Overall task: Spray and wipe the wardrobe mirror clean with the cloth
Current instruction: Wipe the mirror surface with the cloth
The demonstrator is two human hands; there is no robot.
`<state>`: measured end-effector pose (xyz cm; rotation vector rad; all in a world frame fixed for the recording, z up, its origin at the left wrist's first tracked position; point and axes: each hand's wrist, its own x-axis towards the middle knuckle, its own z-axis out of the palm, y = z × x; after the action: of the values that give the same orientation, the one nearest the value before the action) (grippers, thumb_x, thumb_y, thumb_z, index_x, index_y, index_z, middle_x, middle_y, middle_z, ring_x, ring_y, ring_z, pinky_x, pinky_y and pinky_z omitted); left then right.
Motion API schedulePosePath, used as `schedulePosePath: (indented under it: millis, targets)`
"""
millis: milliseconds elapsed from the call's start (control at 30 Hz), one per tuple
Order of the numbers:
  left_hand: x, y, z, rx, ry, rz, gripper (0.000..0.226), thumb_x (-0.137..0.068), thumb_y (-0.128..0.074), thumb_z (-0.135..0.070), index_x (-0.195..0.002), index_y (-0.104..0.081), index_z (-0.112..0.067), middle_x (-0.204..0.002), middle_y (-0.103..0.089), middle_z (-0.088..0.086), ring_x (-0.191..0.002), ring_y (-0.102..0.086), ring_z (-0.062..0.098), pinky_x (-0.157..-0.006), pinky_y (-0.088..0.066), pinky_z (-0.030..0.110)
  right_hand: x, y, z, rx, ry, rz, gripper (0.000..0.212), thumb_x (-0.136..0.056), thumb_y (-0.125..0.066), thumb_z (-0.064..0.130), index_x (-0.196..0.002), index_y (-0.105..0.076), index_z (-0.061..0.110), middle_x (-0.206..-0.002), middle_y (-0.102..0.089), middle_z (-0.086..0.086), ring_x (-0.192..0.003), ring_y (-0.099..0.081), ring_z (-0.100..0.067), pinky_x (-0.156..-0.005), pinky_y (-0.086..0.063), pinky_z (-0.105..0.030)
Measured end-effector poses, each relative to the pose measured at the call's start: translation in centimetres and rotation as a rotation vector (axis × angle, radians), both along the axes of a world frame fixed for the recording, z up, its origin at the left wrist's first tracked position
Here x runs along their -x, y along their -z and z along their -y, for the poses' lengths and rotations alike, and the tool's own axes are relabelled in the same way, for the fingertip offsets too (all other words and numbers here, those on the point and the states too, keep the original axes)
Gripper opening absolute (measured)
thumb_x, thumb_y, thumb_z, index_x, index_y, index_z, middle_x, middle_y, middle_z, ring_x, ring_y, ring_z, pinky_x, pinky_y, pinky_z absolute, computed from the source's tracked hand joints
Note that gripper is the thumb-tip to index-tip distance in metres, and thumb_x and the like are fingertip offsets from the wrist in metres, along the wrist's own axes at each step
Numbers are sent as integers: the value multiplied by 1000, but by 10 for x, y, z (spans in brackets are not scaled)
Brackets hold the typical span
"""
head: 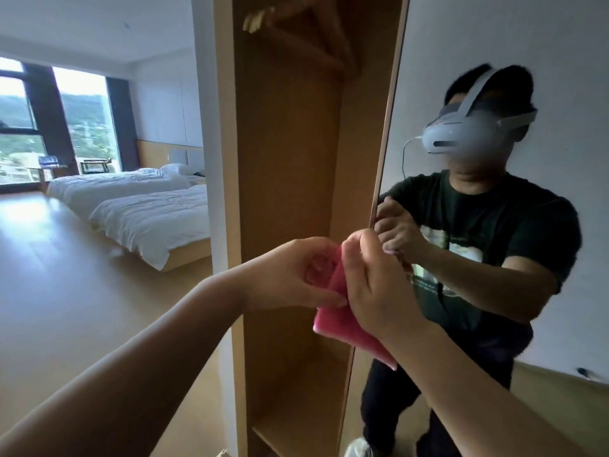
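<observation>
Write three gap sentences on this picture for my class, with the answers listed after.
1. The left hand and right hand both hold a cloth coloured ____.
2. The mirror is on the ____ side of the open wardrobe.
3. The beds have ____ bedding.
Answers: pink; right; white.

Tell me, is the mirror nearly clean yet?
Not yet. The left hand and right hand grip the pink cloth in front of the mirror edge. No spray bottle shows; sprayed or not, I cannot tell. The wiping looks left to do.
</observation>
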<state>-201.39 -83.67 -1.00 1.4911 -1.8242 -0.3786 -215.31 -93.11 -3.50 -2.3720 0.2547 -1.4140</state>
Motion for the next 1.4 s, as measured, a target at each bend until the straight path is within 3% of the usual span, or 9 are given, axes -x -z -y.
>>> schedulePosePath:
  millis: [100, 267, 333, 500, 600, 733, 1000, 1233, 1400]
  targets:
    - [12, -64, -5, 65, -89, 67, 17, -83, -70, -25, -99, -65, -22, -87, -67, -7, -80, -69, 16, -70, -61, 35, 15, -68, -1, 2, -60, -89, 51, -91, -25, 61, -109, -50, 21, -67, -54, 15, -61, -58, 6, -52, -44, -11]
    - [34, -129, -15, 170, -129, 57, 11, -87, -64, -22, -93, -67, -30, -85, -69, -12, -81, -70, 10, -66, -58, 22, 59, -133, 10, -152, -149, -242, 65, -65, -60, 78, -116, -43, 41, -84, -70, 11, -74, -68, -1, -63, -56, -20]
    - [43, -140, -17, 216, -166, 48, 18, -86, -64, -19, -88, -66, -37, -84, -68, -14, -79, -69, 8, -67, -58, 23, 75, -144, 11, -186, -149, -338, 60, -56, -76, 68, -104, -45, 50, -86, -70, 15, -78, -67, 2, -66, -56, -19]
    - [61, -152, -22, 263, -193, 1, 16, -89, -62, -13, -91, -64, -29, -85, -68, -8, -85, -68, 14, -78, -58, 36, 106, -159, 18, -407, -202, -137, 46, -57, -88, 32, -92, -64, 16, -82, -72, 2, -77, -70, -10, -68, -59, -26]
    - [75, -160, -25, 338, -177, -83, 13, -90, -59, -10, -93, -63, -22, -86, -68, -7, -88, -68, 17, -82, -58, 40, 114, -167, 17, -671, -427, 44, 52, -62, -86, 23, -107, -65, 7, -104, -70, -15, -100, -67, -33, -87, -55, -50]
    - [95, -170, -20, 445, -219, -160, 12, -91, -59, -10, -93, -67, -19, -83, -70, -7, -84, -68, 12, -76, -59, 30, 109, -176, 5, -823, -711, 51, 49, -76, -76, 9, -120, -60, 20, -119, -65, -15, -108, -64, -33, -86, -55, -48]
    - [79, -201, -3, 491, -243, -78, 17, -87, -66, -15, -104, -68, -17, -94, -70, -5, -86, -67, 5, -77, -55, 21, 99, -218, 20, -555, -402, 61, 32, -87, -63, 4, -111, -71, 24, -111, -69, -8, -104, -66, -27, -90, -55, -49]
    - [38, -252, 29, 635, -280, -102, 13, -86, -65, -14, -95, -65, -24, -86, -67, -11, -74, -65, -1, -56, -46, 6, 85, -298, 25, -138, -202, 148, 45, -92, -49, 2, -105, -73, 36, -89, -75, 10, -83, -73, -12, -68, -58, -19]
    - [5, -280, 64, 707, -376, 99, 25, -87, -62, -13, -112, -62, -19, -96, -64, -7, -84, -59, 3, -67, -43, 8, 59, -351, 32, 12, 21, 311, 41, -92, -55, 6, -89, -75, 42, -88, -74, 14, -81, -72, -13, -69, -61, -32]
